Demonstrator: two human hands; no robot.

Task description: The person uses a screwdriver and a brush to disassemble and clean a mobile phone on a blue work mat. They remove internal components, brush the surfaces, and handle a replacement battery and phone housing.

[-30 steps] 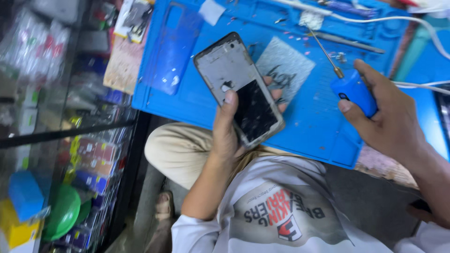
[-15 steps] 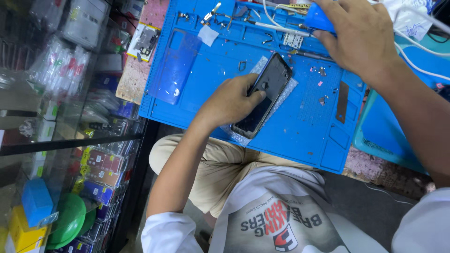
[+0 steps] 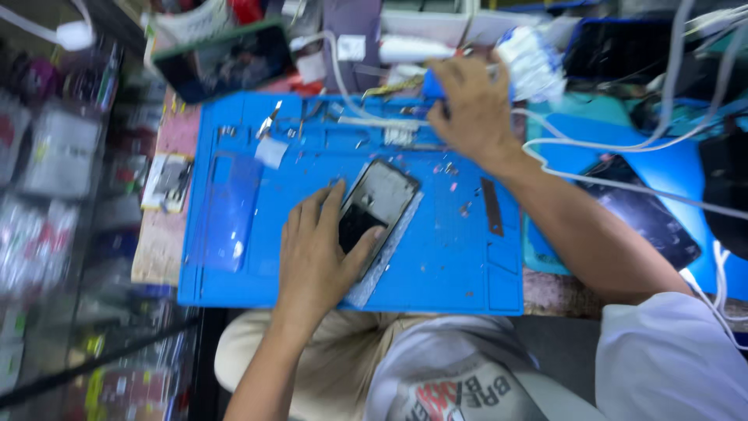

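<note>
My left hand (image 3: pixel 315 253) lies flat on the blue work mat (image 3: pixel 452 265), its fingers (image 3: pixel 336 204) spread and pressing down on the opened phone (image 3: pixel 372 209), thumb hooked over the lower edge. The phone sits just at one o'clock from my palm, touching the fingertips, its long axis running from seven o'clock up to one o'clock, with a pale sheet (image 3: pixel 389 253) under it.

My right hand (image 3: pixel 471 109) is well away at twelve o'clock, up at the far edge of the mat, fingers curled over a small blue tool (image 3: pixel 433 87); blur keeps me from telling how firmly they close on it. So the left is the nearer hand by far.

Outward from there: the mat's shallow tray slots along the top hold tweezers (image 3: pixel 269 125) and small loose parts I cannot make out. A white cable (image 3: pixel 623 144) trails off toward three o'clock over a second dark phone (image 3: pixel 647 214). A clear screen panel (image 3: pixel 230 210) lies at nine o'clock on the mat, and the table (image 3: pixel 160 242) shows beyond it.
</note>
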